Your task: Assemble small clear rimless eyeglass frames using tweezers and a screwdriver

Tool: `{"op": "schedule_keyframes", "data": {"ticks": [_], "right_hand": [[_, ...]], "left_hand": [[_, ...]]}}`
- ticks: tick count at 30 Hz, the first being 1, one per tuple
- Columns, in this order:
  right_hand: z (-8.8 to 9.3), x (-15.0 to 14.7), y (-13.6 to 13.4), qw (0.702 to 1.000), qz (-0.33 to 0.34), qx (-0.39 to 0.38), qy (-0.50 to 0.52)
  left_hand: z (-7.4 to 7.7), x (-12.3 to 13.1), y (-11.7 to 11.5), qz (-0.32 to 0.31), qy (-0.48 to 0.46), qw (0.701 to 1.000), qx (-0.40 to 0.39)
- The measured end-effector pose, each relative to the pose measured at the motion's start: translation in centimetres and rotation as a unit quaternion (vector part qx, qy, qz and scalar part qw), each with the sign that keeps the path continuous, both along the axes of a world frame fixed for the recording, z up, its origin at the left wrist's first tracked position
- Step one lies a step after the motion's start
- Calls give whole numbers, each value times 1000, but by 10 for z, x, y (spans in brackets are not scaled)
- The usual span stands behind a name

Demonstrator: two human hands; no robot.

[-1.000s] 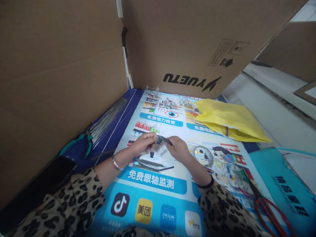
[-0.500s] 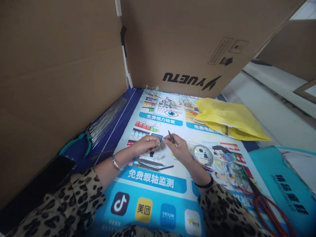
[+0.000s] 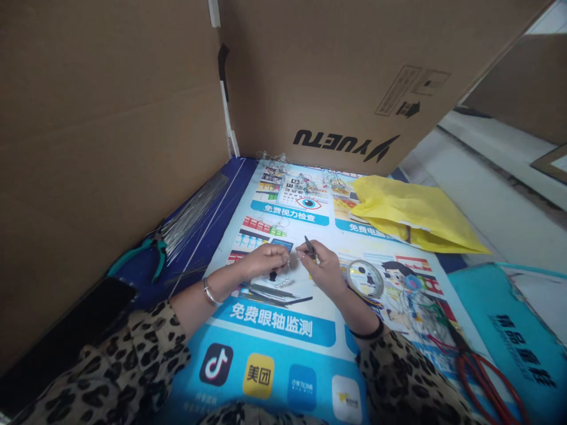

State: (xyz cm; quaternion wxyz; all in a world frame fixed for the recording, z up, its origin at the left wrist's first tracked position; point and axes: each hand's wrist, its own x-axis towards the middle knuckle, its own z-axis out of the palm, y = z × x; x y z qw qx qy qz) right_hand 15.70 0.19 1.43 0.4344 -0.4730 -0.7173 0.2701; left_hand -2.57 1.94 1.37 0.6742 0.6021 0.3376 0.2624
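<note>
A thin wire piece [image 3: 295, 254] hangs just above the middle of the worktop [image 3: 283, 354], held between the two hands. The left hand [image 3: 266, 260] is closed down to a fingertip pinch on its left end, and a small loop of it droops below those fingers. The right hand [image 3: 325, 268] is curled shut around a slim dark tool [image 3: 310, 248], whose tip points up and away from the person, just beside the wire's free right end. So the wire lies to the left of the right hand, its long axis running roughly across from hand to hand, and the left hand is the nearer one — it already has hold. Whether the tool tip touches the wire is too fine to make out, and what kind of tool it is cannot be told. A few slender tools [image 3: 270, 292] lie on the printed poster [image 3: 274, 321] directly beneath the hands. A ring of clear tape [image 3: 365, 277] sits just right of the right hand. Farther left lie a bundle of straight wires [image 3: 195, 209] and teal-handled pliers [image 3: 146, 254], while a yellow bag [image 3: 411, 215] rests at the far right, in front of the cardboard wall [image 3: 332, 71].
</note>
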Motion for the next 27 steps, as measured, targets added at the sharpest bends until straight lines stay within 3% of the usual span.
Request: {"op": "schedule_keyframes", "data": {"ticks": [7, 11, 18, 27], "right_hand": [[0, -1, -2, 1000, -26, -14, 5], [-2, 0, 0, 999, -46, 8, -17], [-7, 0, 5, 997, 7, -72, -30], [-6, 1, 4, 995, 62, -75, -23]], "left_hand": [[-1, 0, -1, 11, 10, 1000, 8], [-2, 1, 0, 62, 3, 998, 26], [-11, 3, 3, 120, -52, 991, -1], [-11, 2, 4, 124, -92, 987, -40]]}}
